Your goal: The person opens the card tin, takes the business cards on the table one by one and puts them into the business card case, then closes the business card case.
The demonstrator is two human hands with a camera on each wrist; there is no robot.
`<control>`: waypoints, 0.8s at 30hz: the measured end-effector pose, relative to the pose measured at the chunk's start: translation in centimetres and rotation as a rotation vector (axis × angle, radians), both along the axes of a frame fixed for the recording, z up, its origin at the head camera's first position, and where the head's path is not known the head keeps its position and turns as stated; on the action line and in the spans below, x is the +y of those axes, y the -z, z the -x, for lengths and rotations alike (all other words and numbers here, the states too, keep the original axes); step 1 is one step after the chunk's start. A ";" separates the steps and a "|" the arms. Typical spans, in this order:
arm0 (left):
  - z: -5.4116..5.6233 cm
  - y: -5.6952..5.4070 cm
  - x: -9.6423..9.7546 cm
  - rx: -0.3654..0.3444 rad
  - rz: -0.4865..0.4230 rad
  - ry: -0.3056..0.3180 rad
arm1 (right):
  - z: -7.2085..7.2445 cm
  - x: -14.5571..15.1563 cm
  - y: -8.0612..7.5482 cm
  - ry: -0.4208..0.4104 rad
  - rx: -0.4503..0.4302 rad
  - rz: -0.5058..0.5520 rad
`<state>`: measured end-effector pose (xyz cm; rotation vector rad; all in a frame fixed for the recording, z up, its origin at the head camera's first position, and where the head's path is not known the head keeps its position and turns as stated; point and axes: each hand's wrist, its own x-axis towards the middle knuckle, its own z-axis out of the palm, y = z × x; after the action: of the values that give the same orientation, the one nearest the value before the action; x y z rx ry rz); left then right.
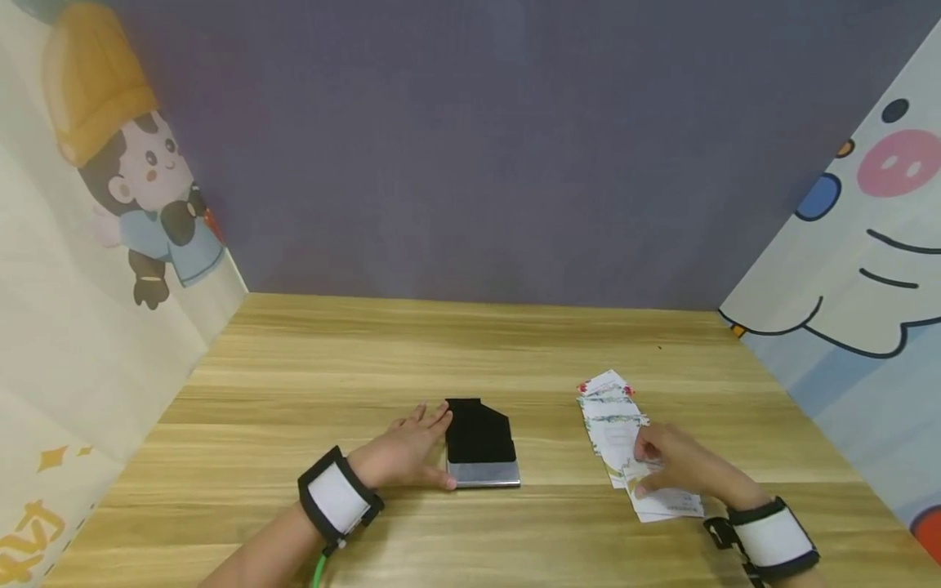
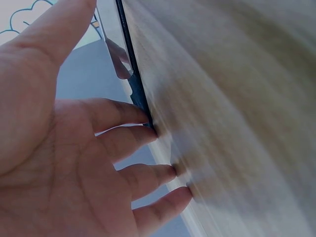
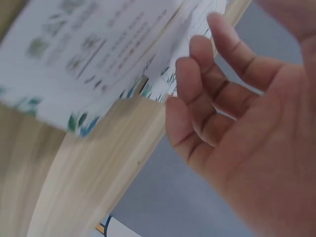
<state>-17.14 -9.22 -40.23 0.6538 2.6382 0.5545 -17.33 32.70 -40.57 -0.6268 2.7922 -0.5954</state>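
On the table lies a business card case (image 1: pixel 481 445), black on top with a shiny metal strip along its near edge. My left hand (image 1: pixel 412 452) rests at its left side, fingertips by the far corner and thumb at the near corner. In the left wrist view the fingers (image 2: pixel 123 111) are spread, their tips against the tabletop. To the right, printed cards (image 1: pixel 613 437) overlap in a fanned row. Over the nearest cards is my right hand (image 1: pixel 680 465), thumb and forefinger apart. The right wrist view shows its fingers (image 3: pixel 190 79) loosely bent beside a card (image 3: pixel 94 54) with leaf patterns.
The wood-grain table (image 1: pixel 353 351) ends at a grey back wall (image 1: pixel 470 155). Printed side panels stand at left and right, a cartoon figure (image 1: pixel 150 196) on the left one. Bands with white patches circle both wrists, and a green cable (image 1: pixel 319 570) trails from the left band.
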 end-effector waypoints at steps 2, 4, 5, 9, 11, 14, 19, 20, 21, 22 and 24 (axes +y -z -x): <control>0.0 0.0 0.0 0.001 0.000 0.001 | -0.4 0.2 -0.1 -0.006 -0.018 -0.032; 0.0 0.0 0.0 0.005 0.002 0.004 | -0.7 0.3 -0.2 -0.007 -0.031 -0.059; 0.0 0.0 0.0 0.006 0.003 0.006 | -0.8 0.4 -0.2 -0.011 -0.033 -0.067; 0.0 0.0 -0.1 0.013 0.000 0.012 | -0.9 0.5 -0.2 -0.013 -0.038 -0.064; 0.0 0.0 -0.1 0.013 -0.005 0.011 | -0.8 0.4 -0.2 -0.004 -0.034 -0.052; 0.0 0.0 -0.2 0.011 -0.013 0.011 | -0.5 0.2 -0.2 0.023 -0.016 -0.042; 0.0 0.0 -0.2 0.006 -0.020 0.005 | 0.2 -0.2 -0.2 0.046 0.014 0.005; 0.0 0.0 -0.2 0.006 -0.022 0.004 | 0.2 -0.3 -0.3 0.045 0.015 0.028; 0.0 0.0 -0.2 0.006 -0.024 0.004 | 0.3 -0.3 -0.4 0.040 0.021 0.052; 0.0 -0.1 -0.2 0.006 -0.028 0.004 | 0.3 -0.4 -0.4 0.039 0.027 0.069; 0.0 -0.1 -0.2 0.007 -0.033 0.005 | 0.3 -0.6 -0.6 0.020 0.062 0.093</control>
<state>-17.10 -9.38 -40.12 0.6730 2.6385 0.5970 -17.63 32.13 -40.01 -0.6467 2.8453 -0.7263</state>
